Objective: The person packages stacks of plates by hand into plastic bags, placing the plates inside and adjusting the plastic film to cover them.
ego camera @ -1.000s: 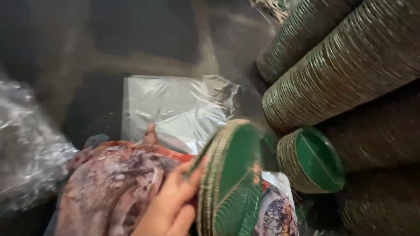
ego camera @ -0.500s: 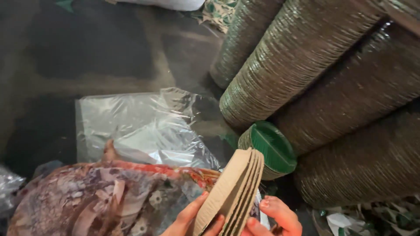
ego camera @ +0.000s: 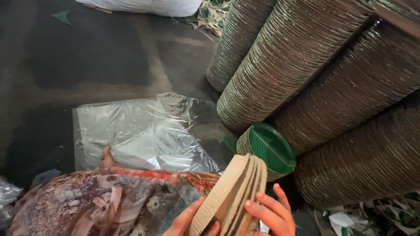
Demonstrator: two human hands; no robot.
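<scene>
Since a second ago the small stack of plates (ego camera: 232,196) has turned from showing its green faces to showing its tan backs and edges, and it now sits low in the middle of the head view, tilted to the right. Both hands grip it: the left hand (ego camera: 186,220) closes on its near face from the left, and the right hand (ego camera: 271,214) wraps fingers over its edges from the right.

Below and to the left lies a lap covered in patterned red and brown cloth (ego camera: 105,201), with a bare foot (ego camera: 106,158) poking out onto a clear plastic sheet (ego camera: 140,131). That sheet lies crumpled on a dark, stained floor (ego camera: 87,61).

On the right, long rolls of stacked plates (ego camera: 306,57) lie on their sides, piled one on another and filling that whole side of the view. A shorter stack with a green leaf-printed face (ego camera: 269,148) lies just beyond the held plates, against the big rolls.

At the top edge a white sack (ego camera: 144,6) rests on the floor, with green and pale scraps (ego camera: 214,15) beside it. More scraps (ego camera: 372,216) lie at the lower right, and crinkled plastic (ego camera: 6,194) shows at the left edge.
</scene>
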